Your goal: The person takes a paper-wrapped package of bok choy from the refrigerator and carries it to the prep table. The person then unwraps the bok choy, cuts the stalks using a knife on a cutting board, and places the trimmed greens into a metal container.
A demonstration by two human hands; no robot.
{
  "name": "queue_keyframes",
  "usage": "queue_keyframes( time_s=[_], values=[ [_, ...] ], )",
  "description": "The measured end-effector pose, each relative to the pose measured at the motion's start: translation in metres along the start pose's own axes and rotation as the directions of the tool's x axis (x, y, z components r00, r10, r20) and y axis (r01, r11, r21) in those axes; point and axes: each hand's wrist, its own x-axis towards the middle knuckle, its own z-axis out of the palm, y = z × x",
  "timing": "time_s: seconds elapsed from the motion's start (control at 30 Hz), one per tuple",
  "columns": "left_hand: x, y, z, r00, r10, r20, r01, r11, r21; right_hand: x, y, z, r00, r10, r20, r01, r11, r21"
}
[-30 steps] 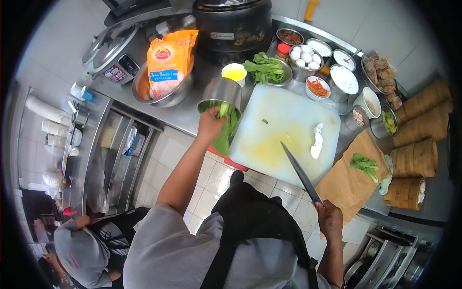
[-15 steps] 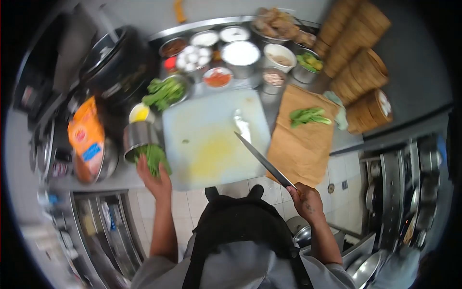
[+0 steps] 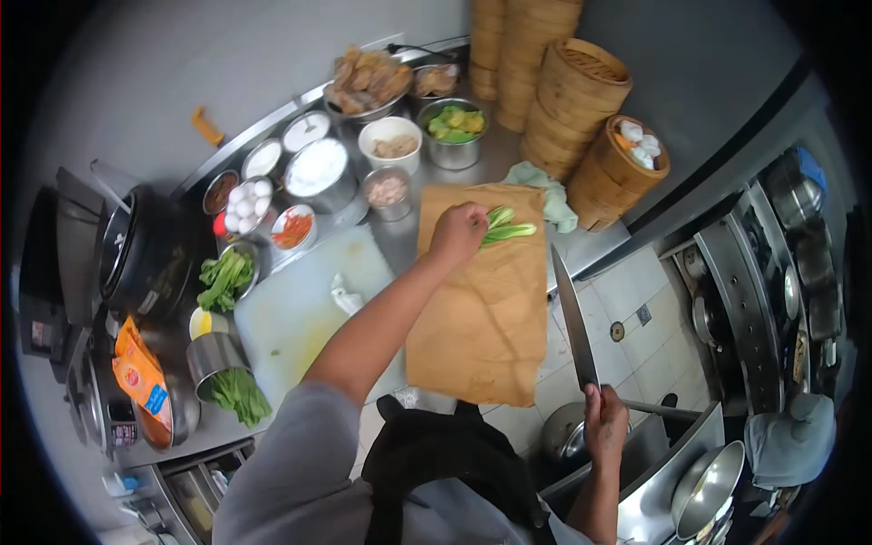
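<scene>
My left hand [image 3: 460, 234] reaches across to a sheet of brown paper [image 3: 477, 336], its fingers curled closed at the leafy end of some bok choy [image 3: 510, 232]. The leaf ends are hidden under the fingers, and the pale stems point right. In my right hand [image 3: 606, 422] is a long kitchen knife [image 3: 574, 318], gripped by the handle with the blade pointing up and away, off the counter's right side. A pale cutting board [image 3: 291, 291] lies left of the paper, with a crumpled white scrap [image 3: 345, 295] on it.
More greens spill from a tipped steel pot [image 3: 216, 363] at the left. Behind stand a bowl of eggs [image 3: 248, 207], a pot of white powder [image 3: 318, 170] and other filled bowls. Bamboo steamers [image 3: 577, 104] and a green cloth [image 3: 545, 193] are at the back right.
My left hand has left the greens by the tipped pot and moved right to the bok choy on the paper. The knife has swung right, away from the board. The view has turned right.
</scene>
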Motion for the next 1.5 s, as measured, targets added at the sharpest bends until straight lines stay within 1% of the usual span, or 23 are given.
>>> queue_keyframes(
  time_s=[0.03, 0.07, 0.1, 0.13, 0.27, 0.33, 0.37, 0.4, 0.43, 0.47, 0.5, 0.57, 0.6, 0.67, 0.7, 0.77, 0.83, 1.0, 1.13, 1.2, 1.3, 1.43, 1.5],
  values=[
    [0.021, -0.005, 0.018, 0.991, -0.103, 0.088, 0.105, 0.994, -0.023, -0.002, 0.011, -0.002, 0.999, 0.02, -0.035, -0.019, 0.999, 0.033],
    [0.043, -0.006, 0.042, 0.991, -0.083, 0.104, 0.085, 0.996, -0.022, -0.001, 0.022, -0.01, 0.998, 0.032, -0.055, -0.03, 0.999, 0.043],
    [0.054, -0.011, 0.056, 0.986, -0.098, 0.133, 0.062, 0.967, 0.249, -0.008, 0.022, -0.018, 0.994, 0.103, -0.031, -0.103, 0.995, -0.001],
    [0.063, -0.009, 0.066, 0.981, -0.119, 0.155, 0.026, 0.866, 0.5, -0.012, 0.025, -0.023, 0.984, 0.175, -0.009, -0.175, 0.983, -0.046],
    [0.076, -0.017, 0.076, 0.952, -0.18, 0.249, 0.004, 0.817, 0.576, -0.016, 0.05, -0.024, 0.971, 0.24, -0.003, -0.24, 0.97, -0.02],
    [0.073, -0.021, 0.062, 0.989, 0.142, 0.035, -0.144, 0.898, 0.416, -0.009, 0.056, -0.024, 0.981, 0.196, 0.019, -0.193, 0.977, -0.09],
    [0.073, -0.02, 0.05, 0.988, 0.147, 0.041, -0.15, 0.89, 0.431, -0.004, 0.055, -0.024, 0.98, 0.197, 0.023, -0.195, 0.978, -0.073],
    [0.074, -0.019, 0.034, 0.997, 0.067, -0.039, -0.057, 0.975, 0.215, 0.0, 0.051, -0.023, 0.981, 0.188, 0.036, -0.185, 0.979, -0.087],
    [0.072, -0.016, 0.016, 0.995, -0.031, -0.097, 0.029, 0.999, -0.018, 0.004, 0.046, -0.021, 0.982, 0.18, 0.05, -0.174, 0.979, -0.102],
    [0.068, -0.013, -0.004, 0.991, 0.007, -0.135, -0.022, 0.994, -0.108, 0.01, 0.04, -0.019, 0.985, 0.158, 0.077, -0.15, 0.984, -0.102],
    [0.063, -0.01, -0.024, 0.99, 0.011, -0.142, -0.025, 0.995, -0.093, 0.015, 0.032, -0.014, 0.985, 0.149, 0.083, -0.141, 0.986, -0.089],
    [0.046, 0.012, -0.071, 0.946, -0.189, -0.264, 0.033, 0.866, -0.499, 0.022, 0.017, -0.004, 0.998, 0.031, 0.051, -0.031, 1.0, -0.001],
    [0.035, 0.015, -0.095, 0.938, -0.194, -0.288, 0.028, 0.868, -0.495, 0.023, 0.014, 0.006, 0.995, 0.052, 0.085, -0.052, 0.999, 0.003],
    [0.01, 0.017, -0.142, 0.93, -0.319, -0.18, 0.069, 0.637, -0.768, 0.022, 0.002, 0.023, 0.994, -0.009, 0.113, 0.004, 0.999, 0.043],
    [-0.006, 0.018, -0.16, 0.921, -0.326, -0.213, 0.048, 0.638, -0.768, 0.022, -0.007, 0.028, 0.991, -0.045, 0.128, 0.035, 0.996, 0.085],
    [-0.044, 0.021, -0.195, 0.916, -0.341, -0.209, -0.032, 0.459, -0.888, 0.016, -0.034, 0.034, 0.978, -0.088, 0.186, 0.078, 0.995, 0.062],
    [-0.087, 0.022, -0.225, 0.899, -0.358, -0.25, -0.069, 0.45, -0.891, 0.007, -0.051, 0.05, 0.968, -0.165, 0.187, 0.149, 0.984, 0.097],
    [-0.188, 0.033, -0.282, 0.893, -0.346, -0.289, -0.103, 0.467, -0.878, -0.025, -0.101, 0.102, 0.862, -0.377, 0.339, 0.33, 0.925, 0.191],
    [-0.248, 0.047, -0.309, 0.898, -0.311, -0.31, -0.169, 0.407, -0.898, -0.057, -0.151, 0.167, 0.683, -0.614, 0.396, 0.539, 0.789, 0.293],
    [-0.27, 0.048, -0.317, 0.911, -0.271, -0.31, -0.19, 0.391, -0.901, -0.071, -0.176, 0.199, 0.617, -0.663, 0.424, 0.624, 0.741, 0.249],
    [-0.294, 0.05, -0.323, 0.904, -0.292, -0.313, -0.194, 0.372, -0.908, -0.083, -0.196, 0.248, 0.568, -0.694, 0.443, 0.735, 0.669, 0.105],
    [-0.319, 0.039, -0.326, 0.883, -0.336, -0.328, -0.189, 0.385, -0.903, -0.08, -0.208, 0.284, 0.529, -0.746, 0.405, 0.814, 0.581, 0.009],
    [-0.327, 0.033, -0.326, 0.864, -0.369, -0.342, -0.187, 0.395, -0.899, -0.071, -0.216, 0.286, 0.452, -0.819, 0.354, 0.891, 0.433, -0.138]
  ],
)
